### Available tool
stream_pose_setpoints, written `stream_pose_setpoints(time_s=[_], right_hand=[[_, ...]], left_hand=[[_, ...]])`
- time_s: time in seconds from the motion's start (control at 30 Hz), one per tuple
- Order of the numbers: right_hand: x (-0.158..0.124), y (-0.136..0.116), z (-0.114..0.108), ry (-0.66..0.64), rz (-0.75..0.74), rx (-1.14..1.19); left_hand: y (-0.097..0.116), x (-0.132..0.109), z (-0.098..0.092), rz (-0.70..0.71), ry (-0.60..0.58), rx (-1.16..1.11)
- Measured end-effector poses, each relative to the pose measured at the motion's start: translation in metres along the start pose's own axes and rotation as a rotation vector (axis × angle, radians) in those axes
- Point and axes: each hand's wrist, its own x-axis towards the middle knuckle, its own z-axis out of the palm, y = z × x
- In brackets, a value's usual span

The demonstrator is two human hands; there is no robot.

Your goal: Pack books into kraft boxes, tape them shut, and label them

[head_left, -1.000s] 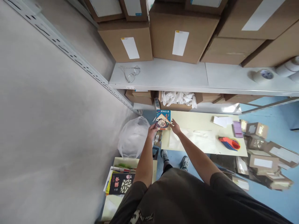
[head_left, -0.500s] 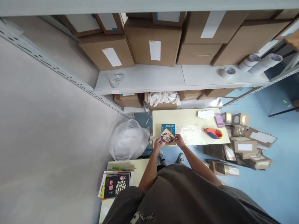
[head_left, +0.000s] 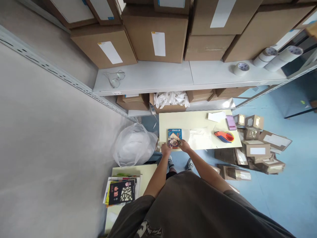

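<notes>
A blue picture book [head_left: 174,134] with Chinese lettering along its top lies at the left part of the pale yellow table [head_left: 193,119]. At its lower left corner is my left hand [head_left: 165,149], fingers closed at the edge. My right hand [head_left: 184,145] grips the lower right side, its fingers reaching over the cover. Just right of the book lies a clear plastic bag [head_left: 200,137], flat on the table. Farther right rests a red and blue tape dispenser [head_left: 224,136].
White papers [head_left: 217,116] and a purple item [head_left: 231,122] lie at the table's far right. Cardboard boxes [head_left: 257,149] crowd the floor there. A large plastic bag [head_left: 135,145] sits left. Behind stands a shelf [head_left: 158,74] with boxes, tape rolls [head_left: 241,69] and glasses [head_left: 118,78]. Stacked books [head_left: 122,191] lie at lower left.
My right hand has moved from the book's right edge inward over its lower cover. My left hand sits slightly lower at the corner. The view has shifted a little.
</notes>
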Motion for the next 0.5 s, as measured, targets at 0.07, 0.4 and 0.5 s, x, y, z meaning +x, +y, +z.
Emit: stream_pose_setpoints(time_s=[0.07,0.4,0.5], right_hand=[[-0.004,-0.006,0.008,-0.047,0.005,-0.05],[-0.006,-0.012,0.012,-0.138,0.071,-0.059],[-0.007,-0.005,0.013,-0.186,0.072,-0.03]], left_hand=[[0.002,0.001,0.007,-0.056,0.015,-0.087],[-0.002,0.019,0.008,-0.084,-0.017,-0.206],[0.002,0.016,0.01,-0.071,0.021,-0.211]])
